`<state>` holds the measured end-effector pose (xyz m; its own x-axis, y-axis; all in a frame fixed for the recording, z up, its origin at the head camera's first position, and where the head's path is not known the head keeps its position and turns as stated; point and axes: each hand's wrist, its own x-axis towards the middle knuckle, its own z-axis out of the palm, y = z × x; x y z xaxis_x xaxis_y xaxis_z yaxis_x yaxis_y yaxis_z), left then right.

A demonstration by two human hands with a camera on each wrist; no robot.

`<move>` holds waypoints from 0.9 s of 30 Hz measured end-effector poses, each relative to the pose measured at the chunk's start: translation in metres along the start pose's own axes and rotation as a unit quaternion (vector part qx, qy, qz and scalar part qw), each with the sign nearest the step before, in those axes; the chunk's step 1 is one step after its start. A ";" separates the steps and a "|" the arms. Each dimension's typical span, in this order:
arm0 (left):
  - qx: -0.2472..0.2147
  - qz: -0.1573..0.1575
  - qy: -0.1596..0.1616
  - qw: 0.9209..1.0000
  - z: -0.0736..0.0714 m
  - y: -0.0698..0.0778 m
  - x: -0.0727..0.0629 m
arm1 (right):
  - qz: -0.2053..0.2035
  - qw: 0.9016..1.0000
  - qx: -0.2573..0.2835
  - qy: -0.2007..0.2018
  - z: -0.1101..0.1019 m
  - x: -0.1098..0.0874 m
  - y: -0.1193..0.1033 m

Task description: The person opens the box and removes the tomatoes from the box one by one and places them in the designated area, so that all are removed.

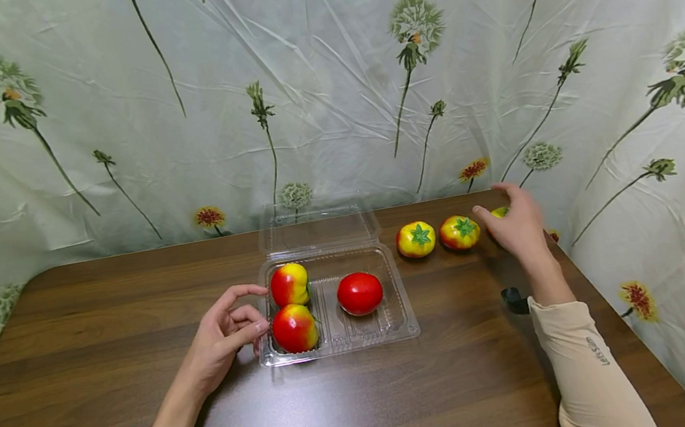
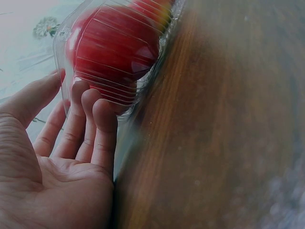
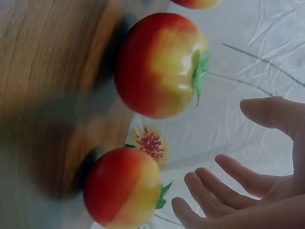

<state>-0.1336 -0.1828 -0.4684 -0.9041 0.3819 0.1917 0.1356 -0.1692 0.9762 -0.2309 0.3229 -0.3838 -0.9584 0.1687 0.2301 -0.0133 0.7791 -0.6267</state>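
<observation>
Two hands by the tray [image 1: 402, 322]
Left hand [image 1: 223, 337], fingers relaxed, touches the tray's left wall; right hand [image 1: 517, 223] hovers spread, empty, over a tomato [image 3: 125, 188] right of the tray.

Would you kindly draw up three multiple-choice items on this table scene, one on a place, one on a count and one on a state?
1. Where does the all-red tomato lie?
A. in the clear tray's right half
B. on the bare table
C. in the right hand

2. How many fruits lie in the tray?
A. one
B. three
C. five

3. What is the state of the tray's lid?
A. shut flat
C. taken off and laid on the table
B. swung open toward the curtain

Key:
1 A, the head view shows it right of the two red-yellow fruits.
2 B, two red-yellow ones on the left plus the red tomato.
3 B, the lid stands up behind the tray, while the left hand touches the tray's left edge.
</observation>
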 end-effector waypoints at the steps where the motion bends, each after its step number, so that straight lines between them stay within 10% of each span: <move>1: -0.001 0.000 0.000 1.000 0.000 0.000 0.000 | -0.003 1.000 0.000 -0.004 0.000 -0.001 -0.001; 27: 0.004 0.001 0.001 1.000 0.000 0.000 0.000 | -0.088 0.995 0.022 -0.048 0.019 -0.018 -0.042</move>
<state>-0.1337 -0.1828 -0.4682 -0.9042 0.3806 0.1937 0.1409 -0.1622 0.9766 -0.2185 0.2755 -0.3762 -0.9631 -0.0286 0.2676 -0.1937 0.7641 -0.6154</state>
